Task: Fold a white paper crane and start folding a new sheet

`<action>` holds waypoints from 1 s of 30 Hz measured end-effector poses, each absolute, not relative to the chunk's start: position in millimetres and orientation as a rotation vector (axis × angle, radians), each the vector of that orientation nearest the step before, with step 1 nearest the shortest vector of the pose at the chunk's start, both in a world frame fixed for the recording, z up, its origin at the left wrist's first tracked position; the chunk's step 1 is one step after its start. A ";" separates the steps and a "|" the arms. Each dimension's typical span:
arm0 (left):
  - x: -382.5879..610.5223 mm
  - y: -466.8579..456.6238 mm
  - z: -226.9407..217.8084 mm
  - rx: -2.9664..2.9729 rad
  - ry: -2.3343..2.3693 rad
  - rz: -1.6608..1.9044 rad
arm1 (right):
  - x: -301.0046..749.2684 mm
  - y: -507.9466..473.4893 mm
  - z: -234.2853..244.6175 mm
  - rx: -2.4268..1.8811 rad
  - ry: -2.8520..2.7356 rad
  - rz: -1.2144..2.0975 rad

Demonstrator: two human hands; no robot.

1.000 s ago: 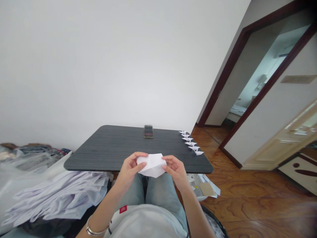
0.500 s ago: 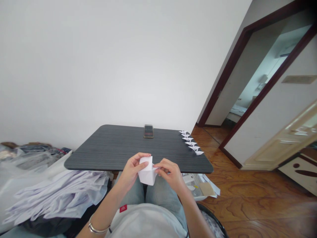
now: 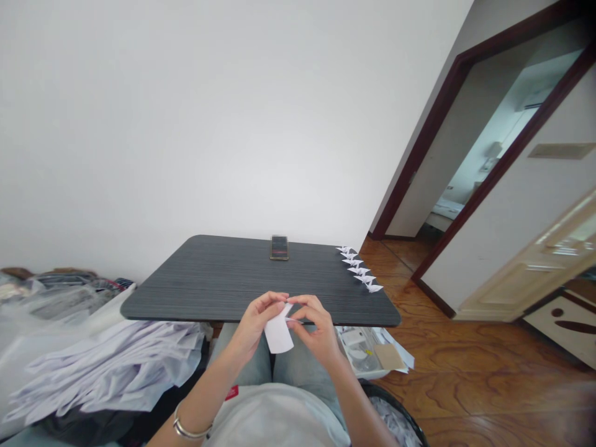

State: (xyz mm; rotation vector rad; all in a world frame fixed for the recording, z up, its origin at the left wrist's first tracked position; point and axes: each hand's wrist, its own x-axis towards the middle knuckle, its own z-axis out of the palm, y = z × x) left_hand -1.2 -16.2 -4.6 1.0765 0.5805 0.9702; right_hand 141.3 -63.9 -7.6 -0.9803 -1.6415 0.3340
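Note:
A small piece of folded white paper (image 3: 278,335) hangs between both hands, just in front of the near edge of the dark table (image 3: 218,279) and above my lap. My left hand (image 3: 256,320) pinches its upper left side with thumb and fingers. From the right, my right hand (image 3: 314,326) pinches the top edge, its fingertips nearly touching those of the left hand. Both hands are closed on the paper. A bracelet sits on my left wrist.
A row of several white folded paper cranes (image 3: 359,269) lines the table's right edge. A phone (image 3: 279,247) stands at the far edge. A heap of white sheets (image 3: 107,366) lies left of me. Boxes with paper scraps (image 3: 372,354) sit on the wooden floor at right.
The paper went from a wide shape held apart to a narrow folded piece. My hands came together and dropped slightly toward my lap.

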 end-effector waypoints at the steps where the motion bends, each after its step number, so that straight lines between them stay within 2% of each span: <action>1: -0.2 -15.6 -6.0 1.091 0.610 1.004 | 140.6 -64.0 -7.8 -0.979 -1.618 0.336; 7: -1.9 -11.7 -12.2 1.242 0.709 1.229 | 139.0 -65.3 -9.1 -1.031 -1.551 0.301; 15: -12.8 -9.0 -13.7 1.442 0.663 1.131 | 142.1 -65.6 -8.4 -1.066 -1.470 0.322; 24: -9.6 -12.0 -15.8 1.615 0.742 1.184 | 137.2 -62.8 -12.7 -1.064 -1.437 0.421; 30: -7.0 -20.2 -8.3 1.698 0.685 1.065 | 134.4 -61.4 -17.5 -1.099 -1.388 0.439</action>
